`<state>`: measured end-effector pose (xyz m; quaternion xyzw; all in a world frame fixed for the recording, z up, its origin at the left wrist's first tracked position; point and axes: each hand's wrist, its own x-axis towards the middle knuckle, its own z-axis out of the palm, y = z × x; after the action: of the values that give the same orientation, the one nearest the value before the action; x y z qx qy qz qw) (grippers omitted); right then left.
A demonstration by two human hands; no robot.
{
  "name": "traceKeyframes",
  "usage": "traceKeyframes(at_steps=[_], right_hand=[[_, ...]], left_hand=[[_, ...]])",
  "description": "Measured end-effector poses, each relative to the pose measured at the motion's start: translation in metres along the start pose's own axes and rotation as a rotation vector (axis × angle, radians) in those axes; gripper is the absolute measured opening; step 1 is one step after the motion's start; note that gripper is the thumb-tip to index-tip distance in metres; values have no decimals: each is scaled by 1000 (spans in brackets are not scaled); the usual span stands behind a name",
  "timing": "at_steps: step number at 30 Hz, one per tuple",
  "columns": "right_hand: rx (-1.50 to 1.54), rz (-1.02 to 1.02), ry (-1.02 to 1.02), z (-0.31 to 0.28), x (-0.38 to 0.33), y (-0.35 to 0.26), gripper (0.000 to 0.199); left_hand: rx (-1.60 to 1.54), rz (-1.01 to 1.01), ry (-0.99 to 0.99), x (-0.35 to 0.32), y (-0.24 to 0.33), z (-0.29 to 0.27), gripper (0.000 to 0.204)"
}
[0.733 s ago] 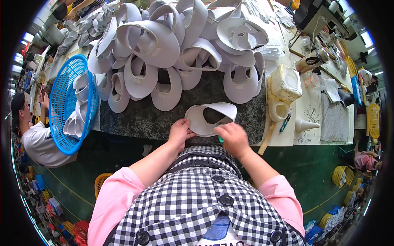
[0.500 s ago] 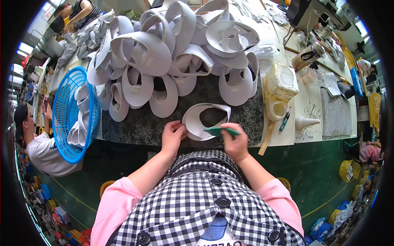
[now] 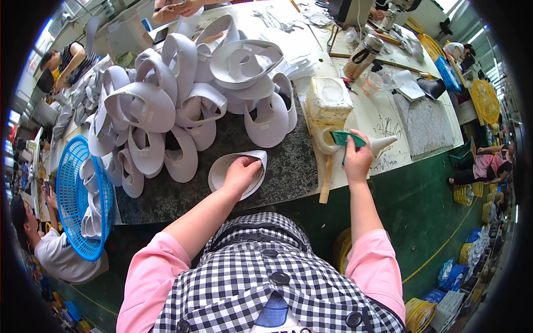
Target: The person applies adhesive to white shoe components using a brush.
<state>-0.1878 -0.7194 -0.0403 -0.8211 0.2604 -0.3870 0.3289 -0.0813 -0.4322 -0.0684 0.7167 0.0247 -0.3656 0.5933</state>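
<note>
On the dark speckled board (image 3: 277,183) in front of me lies a white shoe upper (image 3: 217,173), a curved piece with a large opening. My left hand (image 3: 242,175) reaches over it, its fingers closed at the edge of the opening; the fingertips are partly hidden. My right hand (image 3: 358,157) grips a green flat spreader (image 3: 344,139), just right of a small whitish cup (image 3: 321,134) crusted with what looks like glue. A heap of similar white shoe uppers (image 3: 147,108) covers the far left part of the board.
A blue plastic basket (image 3: 66,166) with white pieces stands at the left edge. Near the cup are a crusted white block (image 3: 328,99), a wooden stick (image 3: 326,180) and a white cone-shaped nozzle (image 3: 384,143). A thermos (image 3: 363,55) stands farther back. Co-workers sit at the left and right.
My right hand has moved right, taking the green spreader from the shoe upper to the cup. My left hand has shifted from the upper's left rim to its opening. The view has swung right.
</note>
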Motion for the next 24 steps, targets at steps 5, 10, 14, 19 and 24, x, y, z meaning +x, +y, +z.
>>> traceKeyframes(at_steps=[5, 10, 14, 19, 24], right_hand=[[41, 143, -71, 16, 1, 2, 16], [224, 305, -3, -2, -9, 21, 16], [508, 437, -137, 9, -34, -1, 15], [827, 429, -354, 43, -64, -97, 16], [548, 70, -367, 60, -63, -112, 18]], left_hand=[[175, 191, 65, 14, -22, 0, 30], [291, 305, 78, 1, -12, 17, 31], [478, 335, 107, -1, -13, 20, 30], [240, 372, 131, -16, -28, 7, 30], [-117, 302, 79, -46, -13, 5, 34]])
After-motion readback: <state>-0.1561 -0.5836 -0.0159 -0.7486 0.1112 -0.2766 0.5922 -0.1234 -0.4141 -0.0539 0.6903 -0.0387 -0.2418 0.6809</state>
